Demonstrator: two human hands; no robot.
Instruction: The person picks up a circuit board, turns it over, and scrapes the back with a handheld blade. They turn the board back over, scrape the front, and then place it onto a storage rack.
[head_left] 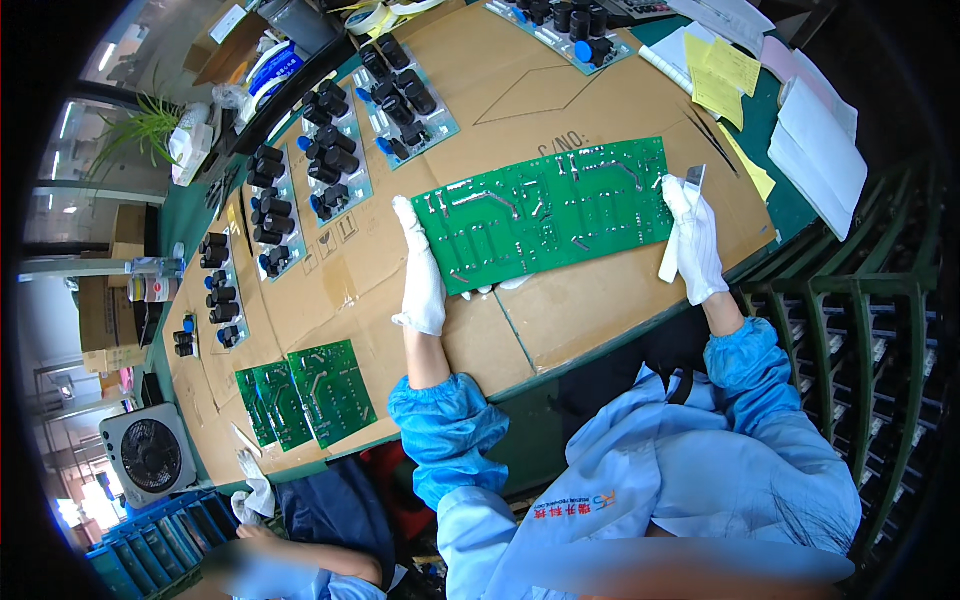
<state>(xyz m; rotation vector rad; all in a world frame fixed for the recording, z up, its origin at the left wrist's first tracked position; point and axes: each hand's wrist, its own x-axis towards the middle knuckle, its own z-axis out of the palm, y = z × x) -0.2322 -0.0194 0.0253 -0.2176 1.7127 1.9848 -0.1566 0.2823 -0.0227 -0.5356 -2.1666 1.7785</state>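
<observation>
A long green circuit board (550,212) is held up over the cardboard-covered bench, its solder side facing up. My left hand (421,275), in a white glove, grips the board's left end, with some fingertips showing below the lower edge. At the right end my gloved right hand (692,235) is closed on the board's edge. A slim tool (668,262) with a white handle and a flat, greyish tip is also in that hand; its exact kind is unclear. Several boards with black capacitors (337,158) stand in rows to the left.
Green boards (332,393) lie solder side up at the near left, beside a co-worker's gloved hand (255,485). Papers and yellow notes (718,80) are at the far right. A dark rack (860,330) stands right; a fan (148,455) is at left.
</observation>
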